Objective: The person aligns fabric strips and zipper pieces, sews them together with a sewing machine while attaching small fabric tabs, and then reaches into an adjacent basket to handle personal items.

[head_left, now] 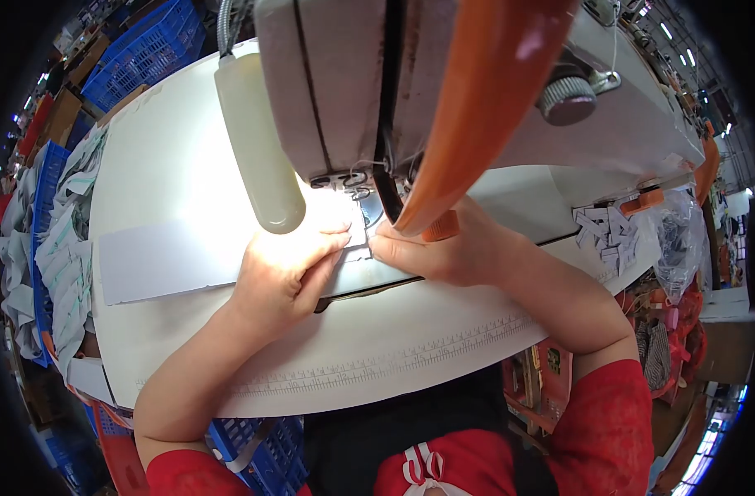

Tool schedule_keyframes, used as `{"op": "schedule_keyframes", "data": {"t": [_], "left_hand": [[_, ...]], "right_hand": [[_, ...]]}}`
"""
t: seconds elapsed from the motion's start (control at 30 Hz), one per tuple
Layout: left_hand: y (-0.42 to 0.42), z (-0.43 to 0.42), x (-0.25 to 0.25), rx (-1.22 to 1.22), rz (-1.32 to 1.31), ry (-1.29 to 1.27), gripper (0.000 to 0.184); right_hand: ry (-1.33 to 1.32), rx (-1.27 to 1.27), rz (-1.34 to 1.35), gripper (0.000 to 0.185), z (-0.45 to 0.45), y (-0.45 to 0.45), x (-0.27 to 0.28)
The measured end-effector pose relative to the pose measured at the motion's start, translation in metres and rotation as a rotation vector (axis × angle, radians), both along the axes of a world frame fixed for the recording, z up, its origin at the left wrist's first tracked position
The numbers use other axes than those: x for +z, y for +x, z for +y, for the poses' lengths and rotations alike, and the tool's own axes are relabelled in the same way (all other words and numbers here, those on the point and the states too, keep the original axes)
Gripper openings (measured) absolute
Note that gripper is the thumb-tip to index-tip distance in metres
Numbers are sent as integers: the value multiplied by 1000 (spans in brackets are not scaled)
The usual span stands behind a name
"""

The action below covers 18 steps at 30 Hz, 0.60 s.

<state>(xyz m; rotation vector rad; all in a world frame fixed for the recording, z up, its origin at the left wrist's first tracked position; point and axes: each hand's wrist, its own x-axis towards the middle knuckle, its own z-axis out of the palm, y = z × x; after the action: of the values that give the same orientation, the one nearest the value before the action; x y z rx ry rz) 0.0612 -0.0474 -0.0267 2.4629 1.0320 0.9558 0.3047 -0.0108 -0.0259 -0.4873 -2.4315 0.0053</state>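
Note:
My left hand (285, 269) lies beside the needle area of a sewing machine (344, 83), fingers together and pressed on a small white piece (357, 238) that looks like cloth. My right hand (452, 248) is on the other side, with its thumb and fingertips closed at the right edge of that piece. An orange guard (485, 99) covers some of the right fingers. Under the left wrist and reaching left lies a flat white sheet (167, 260); whether it joins the small piece is hidden.
A pale lamp (262, 149) hangs left of the needle. Small white, dark-edged pieces (609, 236) and a clear plastic bag (679, 236) sit at the right. A printed ruler (377, 355) follows the table's front edge. Blue crates (150, 50) and stacked grey cloth (67, 240) stand left.

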Motion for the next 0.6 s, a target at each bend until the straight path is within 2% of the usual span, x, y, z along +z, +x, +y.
{"op": "schedule_keyframes", "data": {"t": [0.17, 0.5, 0.6], "left_hand": [[4, -1, 3, -11, -1, 26, 19], [8, -1, 5, -13, 33, 117, 19], [5, 1, 0, 40, -11, 36, 17]], "right_hand": [[161, 7, -62, 25, -2, -7, -4], [-48, -26, 181, 24, 1, -12, -9], [42, -101, -17, 23, -3, -6, 0]]}}
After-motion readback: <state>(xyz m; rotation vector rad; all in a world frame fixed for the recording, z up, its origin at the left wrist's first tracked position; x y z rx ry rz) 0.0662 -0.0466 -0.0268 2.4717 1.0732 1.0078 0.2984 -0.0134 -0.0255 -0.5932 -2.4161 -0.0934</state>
